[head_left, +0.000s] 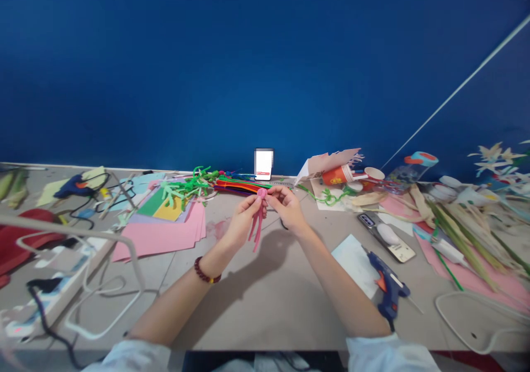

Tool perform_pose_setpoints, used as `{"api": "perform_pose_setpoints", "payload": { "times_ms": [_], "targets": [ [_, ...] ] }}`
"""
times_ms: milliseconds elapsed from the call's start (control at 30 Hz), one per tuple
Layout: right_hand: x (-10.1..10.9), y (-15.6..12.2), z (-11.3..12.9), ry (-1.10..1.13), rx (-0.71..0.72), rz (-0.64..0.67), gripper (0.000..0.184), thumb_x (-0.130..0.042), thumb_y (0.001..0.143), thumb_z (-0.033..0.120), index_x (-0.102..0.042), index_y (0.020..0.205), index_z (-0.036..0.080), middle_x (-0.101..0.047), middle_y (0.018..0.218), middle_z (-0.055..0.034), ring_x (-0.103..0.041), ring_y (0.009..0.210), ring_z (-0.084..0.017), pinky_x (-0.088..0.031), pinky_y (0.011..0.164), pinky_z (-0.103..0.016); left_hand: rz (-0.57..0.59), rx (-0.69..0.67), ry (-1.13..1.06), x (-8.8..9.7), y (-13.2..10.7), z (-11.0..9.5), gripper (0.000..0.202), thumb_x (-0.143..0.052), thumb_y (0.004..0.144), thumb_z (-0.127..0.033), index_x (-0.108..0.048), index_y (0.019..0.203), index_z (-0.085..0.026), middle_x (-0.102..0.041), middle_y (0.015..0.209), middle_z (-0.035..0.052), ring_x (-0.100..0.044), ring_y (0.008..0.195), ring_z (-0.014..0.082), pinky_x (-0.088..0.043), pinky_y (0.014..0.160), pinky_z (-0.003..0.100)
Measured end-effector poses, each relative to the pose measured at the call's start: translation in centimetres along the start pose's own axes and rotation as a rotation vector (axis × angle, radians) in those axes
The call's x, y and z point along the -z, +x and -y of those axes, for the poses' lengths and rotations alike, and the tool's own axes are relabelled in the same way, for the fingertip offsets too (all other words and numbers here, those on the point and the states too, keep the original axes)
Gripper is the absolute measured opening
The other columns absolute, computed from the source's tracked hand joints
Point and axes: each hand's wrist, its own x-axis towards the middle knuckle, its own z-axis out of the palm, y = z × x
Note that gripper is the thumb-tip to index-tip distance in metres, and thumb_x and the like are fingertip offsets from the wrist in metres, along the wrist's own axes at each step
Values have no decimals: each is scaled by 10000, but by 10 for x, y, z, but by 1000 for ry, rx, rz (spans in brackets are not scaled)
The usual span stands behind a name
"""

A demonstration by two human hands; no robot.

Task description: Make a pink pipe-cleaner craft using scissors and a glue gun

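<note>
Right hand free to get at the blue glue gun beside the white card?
Probably yes, once it lets go: the right hand is pinching the pink pipe-cleaner coil with the left hand. The glue gun lies to its side, with only bare tabletop and the white card between.

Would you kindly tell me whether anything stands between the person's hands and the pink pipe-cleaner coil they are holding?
Nothing visible does: the left hand and the right hand both touch the pink pipe-cleaner coil directly at its edges, and the pink strands simply hang below it.
</note>
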Motion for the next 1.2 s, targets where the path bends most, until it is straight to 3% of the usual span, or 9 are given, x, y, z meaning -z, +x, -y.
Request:
{"api": "perform_pose_setpoints", "payload": {
  "times_ms": [233,400,467,600,733,933,1200],
  "targets": [
    [6,2,-4,31,-174,25,293,-755,616,418,-630,756,193,-516,542,65,-383,442,-50,-285,417,-200,188,154,-195,7,4,1,147,-657,747,-248,-607,683,-126,-545,609,6,-494,535,85,-417,540,211],
    [3,1,1,54,-138,57,259,-741,629,406,-619,696,187,-548,544,49,-428,437,-67,-334,427,-219,219,270,-216,7,5,-1,209,-614,767,-318,-605,672,-132,-538,595,15,-497,541,105,-427,550,235],
    [2,0,1,44,-114,33,243,-732,634,395,-625,696,186,-580,574,33,-491,478,-91,-389,471,-238,141,204,-90,6,4,-1,218,-629,749,-350,-627,703,-136,-563,626,19,-509,560,112,-427,560,240],
    [2,0,-1,-52,-26,-74,196,-731,627,348,-649,686,181,-630,667,9,-548,601,-113,-433,580,-248,-36,-143,272,2,2,2,212,-693,707,-338,-667,819,-161,-620,744,14,-527,622,104,-418,597,221],
    [2,-1,-3,-106,-4,-79,180,-701,658,349,-658,718,184,-654,720,-11,-572,660,-139,-448,632,-270,-41,-238,369,3,1,5,229,-640,755,-379,-659,852,-172,-603,694,-3,-525,588,100,-422,573,222],
    [1,-2,3,-84,17,-29,188,-717,644,336,-611,718,199,-627,708,3,-602,701,-154,-474,682,-292,14,-99,248,4,2,4,241,-635,752,-396,-631,799,-159,-522,536,-29,-474,486,85,-417,494,209],
    [4,0,5,12,-70,53,252,-742,645,375,-587,745,203,-580,588,45,-523,554,-100,-389,540,-237,134,108,-18,2,1,-3,255,-716,677,-362,-597,720,-141,-517,543,-24,-469,462,77,-441,466,213]
  ]
}}
